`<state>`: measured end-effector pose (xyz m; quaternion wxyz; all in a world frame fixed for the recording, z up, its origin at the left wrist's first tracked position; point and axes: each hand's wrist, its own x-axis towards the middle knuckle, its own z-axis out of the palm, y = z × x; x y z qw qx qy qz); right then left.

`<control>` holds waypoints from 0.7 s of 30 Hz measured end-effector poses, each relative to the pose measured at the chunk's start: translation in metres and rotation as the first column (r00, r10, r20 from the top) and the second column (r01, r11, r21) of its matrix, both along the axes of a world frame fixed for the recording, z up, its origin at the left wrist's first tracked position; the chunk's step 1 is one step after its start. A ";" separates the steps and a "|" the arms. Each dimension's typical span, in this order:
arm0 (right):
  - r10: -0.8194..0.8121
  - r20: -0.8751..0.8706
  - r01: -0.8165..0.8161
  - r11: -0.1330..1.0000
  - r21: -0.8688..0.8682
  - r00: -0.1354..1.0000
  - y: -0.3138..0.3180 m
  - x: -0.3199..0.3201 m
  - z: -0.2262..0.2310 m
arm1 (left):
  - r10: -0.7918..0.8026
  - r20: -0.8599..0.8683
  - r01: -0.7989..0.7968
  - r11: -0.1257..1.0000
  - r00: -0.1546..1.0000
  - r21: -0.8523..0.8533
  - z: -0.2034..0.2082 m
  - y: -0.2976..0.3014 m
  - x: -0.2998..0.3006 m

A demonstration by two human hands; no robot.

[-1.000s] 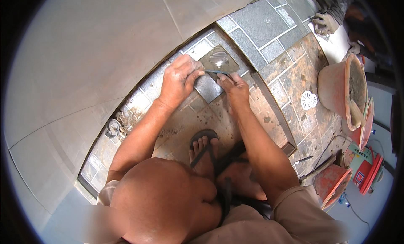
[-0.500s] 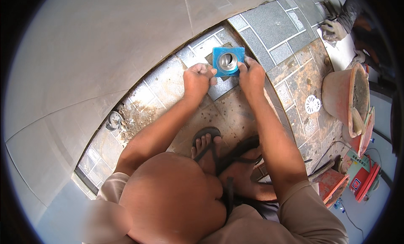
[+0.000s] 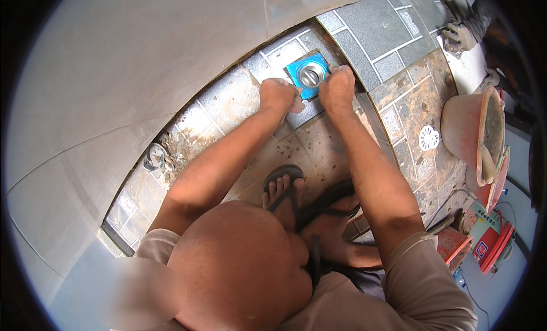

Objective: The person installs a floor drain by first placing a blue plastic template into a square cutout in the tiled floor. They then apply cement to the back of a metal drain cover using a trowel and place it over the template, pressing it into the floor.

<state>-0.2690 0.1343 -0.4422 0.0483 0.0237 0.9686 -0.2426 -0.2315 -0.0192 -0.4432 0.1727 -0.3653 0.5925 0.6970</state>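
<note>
Gripping a blue drain cover [image 3: 308, 75] on the grey tiled floor [image 3: 376, 23], both hands [image 3: 279, 95] [image 3: 337, 91].

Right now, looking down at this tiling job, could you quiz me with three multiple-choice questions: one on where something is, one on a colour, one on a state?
1. Where is the square drain cover?
A. On the floor by the wall, between both hands
B. Inside the bucket
C. Beside the sandal

2. What colour is the film on the cover?
A. Red
B. Blue
C. Yellow

3. How does the orange bucket stand?
A. Upright
B. Upside down
C. Tipped on its side

Answers:
1. A: the left hand and right hand grip its near corners, close to the wall.
2. B: bright blue surrounds the round metal centre.
3. C: its open mouth faces sideways, showing grey inside.
</note>
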 end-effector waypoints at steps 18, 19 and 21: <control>0.043 -0.148 -0.056 0.995 -0.081 0.988 0.028 0.029 -0.004 | -0.629 -0.045 0.271 0.396 0.776 -0.877 0.012 -0.010 0.008; 0.040 -0.125 -0.049 0.996 -0.077 0.991 0.026 0.028 0.000 | -0.643 -0.021 0.296 0.381 0.766 -0.876 0.013 -0.010 0.006; 0.033 -0.079 -0.039 0.997 -0.072 0.996 0.022 0.027 0.006 | -0.668 0.025 0.342 0.348 0.744 -0.873 0.013 -0.011 0.002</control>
